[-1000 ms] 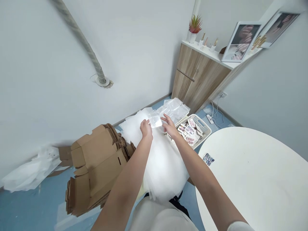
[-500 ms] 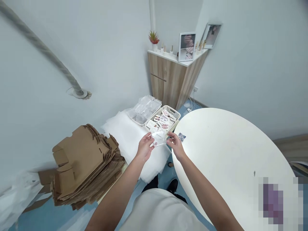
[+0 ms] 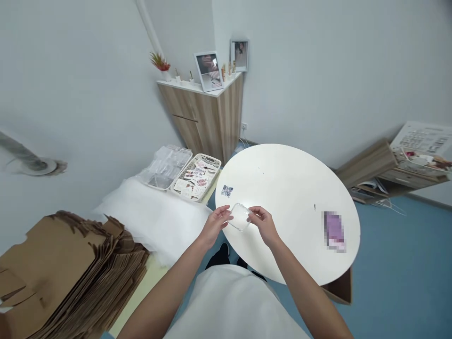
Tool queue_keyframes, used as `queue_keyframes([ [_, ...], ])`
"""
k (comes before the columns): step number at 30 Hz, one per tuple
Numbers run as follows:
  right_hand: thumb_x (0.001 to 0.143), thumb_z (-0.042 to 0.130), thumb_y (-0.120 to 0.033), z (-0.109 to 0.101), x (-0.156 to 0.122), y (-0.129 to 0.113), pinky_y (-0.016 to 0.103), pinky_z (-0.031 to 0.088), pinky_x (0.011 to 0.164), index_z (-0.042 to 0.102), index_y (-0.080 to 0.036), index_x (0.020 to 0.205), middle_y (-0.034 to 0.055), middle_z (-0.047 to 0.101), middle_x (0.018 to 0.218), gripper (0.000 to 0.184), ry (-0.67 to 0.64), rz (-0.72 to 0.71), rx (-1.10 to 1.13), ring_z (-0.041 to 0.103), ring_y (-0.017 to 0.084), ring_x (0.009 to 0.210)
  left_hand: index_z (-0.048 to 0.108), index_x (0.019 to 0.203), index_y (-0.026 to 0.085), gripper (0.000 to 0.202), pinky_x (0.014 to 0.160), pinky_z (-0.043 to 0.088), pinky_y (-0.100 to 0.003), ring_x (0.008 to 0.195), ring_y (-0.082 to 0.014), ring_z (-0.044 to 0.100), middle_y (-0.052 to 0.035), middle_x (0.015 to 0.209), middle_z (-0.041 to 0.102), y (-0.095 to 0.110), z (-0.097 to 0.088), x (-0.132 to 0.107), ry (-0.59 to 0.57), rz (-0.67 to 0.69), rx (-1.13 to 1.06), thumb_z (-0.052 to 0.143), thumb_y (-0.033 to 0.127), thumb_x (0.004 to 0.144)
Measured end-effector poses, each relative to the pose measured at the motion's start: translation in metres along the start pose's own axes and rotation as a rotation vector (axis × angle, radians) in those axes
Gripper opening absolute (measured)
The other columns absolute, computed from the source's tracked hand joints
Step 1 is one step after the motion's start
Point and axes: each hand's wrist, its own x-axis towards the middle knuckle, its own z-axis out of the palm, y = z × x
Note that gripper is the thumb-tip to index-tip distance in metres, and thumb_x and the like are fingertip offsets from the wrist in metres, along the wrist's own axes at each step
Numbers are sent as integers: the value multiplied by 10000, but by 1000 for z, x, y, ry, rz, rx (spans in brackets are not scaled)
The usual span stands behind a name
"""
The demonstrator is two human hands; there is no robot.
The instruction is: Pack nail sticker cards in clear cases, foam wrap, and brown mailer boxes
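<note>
Between my hands is a clear plastic box (image 3: 240, 217), see-through and roughly square, held above the near left edge of the round white table (image 3: 282, 188). The fingers of my left hand (image 3: 216, 223) pinch its left side. My right hand (image 3: 263, 223) grips the opposite side with thumb and fingertips. Just beyond the box, a small set of dark patterned pieces (image 3: 227, 190), perhaps press-on nails, lies on the table.
Left of the table stand a white basket of printed cards (image 3: 196, 178) and a tray of clear boxes (image 3: 167, 165). White foam sheets (image 3: 151, 212) and stacked flat cardboard boxes (image 3: 70, 268) lie nearer. A blurred purple item (image 3: 334, 230) rests on the table's right.
My view and both hands have swung right, from over the basket and foam sheets to over the table. The clear box has come along, held in both hands.
</note>
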Motion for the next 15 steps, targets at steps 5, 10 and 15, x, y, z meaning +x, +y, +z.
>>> queue_keyframes([
  [5,633,639,-413,-21,-6,1,386,464,739,608,-214,845,28,590,808,292,73,16,-2,554,147,664,603,916,196,358,707,423,-296,731,-165,616,-66,837,636,-3,16,14,-138,-64,137,693,347,604],
  [10,640,629,-448,-32,-18,11,374,470,732,554,-222,949,30,584,820,391,218,105,162,587,151,684,578,904,184,354,741,434,-313,700,-144,618,-55,812,639,-20,28,33,-189,-126,63,698,332,606],
  [15,593,683,-403,-32,-43,25,341,473,695,532,-216,845,17,563,843,348,339,154,204,593,138,663,538,864,186,341,732,430,-299,740,-151,625,-55,849,640,-42,42,43,-250,-188,107,694,343,606],
])
